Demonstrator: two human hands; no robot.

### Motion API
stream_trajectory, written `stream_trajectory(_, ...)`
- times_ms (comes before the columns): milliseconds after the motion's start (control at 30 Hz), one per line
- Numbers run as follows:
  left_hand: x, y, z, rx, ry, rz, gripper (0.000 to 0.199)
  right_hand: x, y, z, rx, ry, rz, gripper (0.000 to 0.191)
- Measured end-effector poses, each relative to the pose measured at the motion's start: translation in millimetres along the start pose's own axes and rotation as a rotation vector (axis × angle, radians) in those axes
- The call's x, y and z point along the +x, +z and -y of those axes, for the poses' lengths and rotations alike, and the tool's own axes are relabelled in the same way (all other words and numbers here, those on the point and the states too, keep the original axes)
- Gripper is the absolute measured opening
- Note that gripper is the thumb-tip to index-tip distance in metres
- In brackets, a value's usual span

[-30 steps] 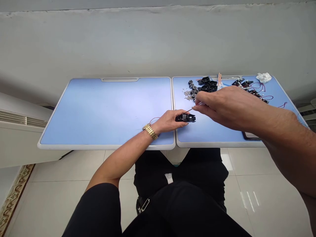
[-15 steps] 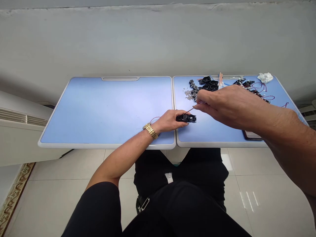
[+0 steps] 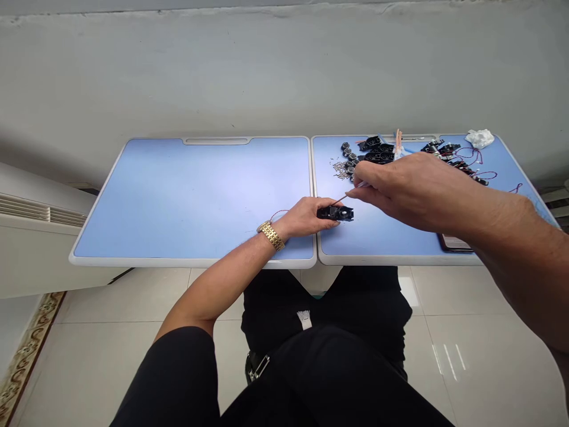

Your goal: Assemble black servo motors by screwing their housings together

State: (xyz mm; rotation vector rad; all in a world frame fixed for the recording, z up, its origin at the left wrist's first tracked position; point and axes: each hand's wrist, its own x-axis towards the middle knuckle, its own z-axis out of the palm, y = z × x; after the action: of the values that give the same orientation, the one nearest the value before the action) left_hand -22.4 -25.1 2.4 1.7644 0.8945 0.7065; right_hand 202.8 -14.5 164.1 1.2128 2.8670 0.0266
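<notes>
My left hand is closed around a small black plastic assembly, whose right end sticks out past the fingers. A thin dark red wire loops out behind this hand. My right hand grips a screwdriver, its handle mostly hidden in the fingers. The thin screwdriver shaft slants down to the left, and its tip meets the top of the black assembly near my left thumb.
Small screws lie heaped beside round black parts. Black housings are behind my right hand. Wired black assemblies and a crumpled white bag sit farther right. A phone lies by the front edge. Two blue-topped tables meet at a seam.
Both hands hold almost the same pose, with the screwdriver still against the black assembly. The view has shifted very slightly.
</notes>
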Motion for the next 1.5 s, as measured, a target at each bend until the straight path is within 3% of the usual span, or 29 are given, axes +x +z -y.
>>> stream_trajectory(133, 0.1, 0.1, 0.9, -0.007, 0.000, -0.006, 0.036, 0.7, 5.2, -5.2, -0.046, 0.005, -0.022, 0.046)
stream_trajectory(400, 0.3, 0.0, 1.3, -0.019, -0.001, -0.001, 0.037, -2.0, 0.0, 1.0, 0.117, 0.070, 0.047, 0.016)
stream_trajectory(667, -0.2, -0.4, -1.7, -0.024, 0.003, 0.015, 0.031, 1.6, 6.7, -3.9, 0.013, 0.088, -0.027, 0.043)
stream_trajectory(900, 0.4, -0.6, -2.5, -0.017, 0.003, 0.018, 0.033, -1.3, -0.1, -1.1, 0.099, 0.073, 0.062, 0.016)
stream_trajectory(1133, -0.1, -1.2, -3.1, -0.017, 0.008, 0.023, 0.032, 0.5, 5.5, -2.9, -0.098, 0.071, 0.012, 0.037)
stream_trajectory(1233, -0.3, -1.5, -3.0, -0.018, 0.005, 0.025, 0.031, -3.1, 11.3, -8.2, -0.026, 0.046, -0.052, 0.046)
stream_trajectory(1400, -0.4, -1.6, -2.6, -0.032, -0.004, 0.028, 0.033, -5.2, 8.3, -8.9, 0.191, 0.115, 0.043, 0.024)
stream_trajectory(1500, -0.3, -1.3, -2.7, -0.042, -0.017, 0.028, 0.034, -2.2, 3.7, -5.8, 0.183, 0.104, 0.064, 0.023)
